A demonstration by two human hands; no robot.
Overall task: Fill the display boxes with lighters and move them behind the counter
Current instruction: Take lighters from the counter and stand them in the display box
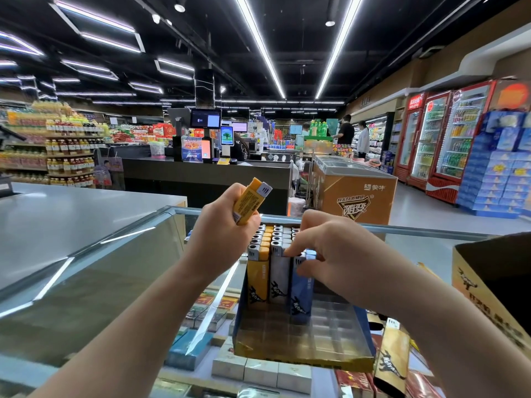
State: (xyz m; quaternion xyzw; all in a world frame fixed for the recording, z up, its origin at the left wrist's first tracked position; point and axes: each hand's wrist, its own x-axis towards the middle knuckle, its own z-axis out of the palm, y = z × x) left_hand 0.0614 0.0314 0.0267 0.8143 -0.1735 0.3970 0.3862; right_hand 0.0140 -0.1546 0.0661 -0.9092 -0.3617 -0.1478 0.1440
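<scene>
A display box (301,351) with a clear front tray stands on the glass counter (94,285). Rows of upright lighters fill its back part: yellow (257,278), white (279,278) and blue (301,294) ones at the front. My left hand (227,237) grips a yellow lighter (250,201) above the box's left side. My right hand (336,254) pinches the silver top of the blue lighter in the front row, fingers curled down onto it.
An open brown carton (494,280) stands at the right edge of the counter. Cigarette packs lie under the glass. A grey countertop (71,216) lies to the left, a checkout desk (207,173) and an orange freezer chest (356,191) beyond. Two people stand far back.
</scene>
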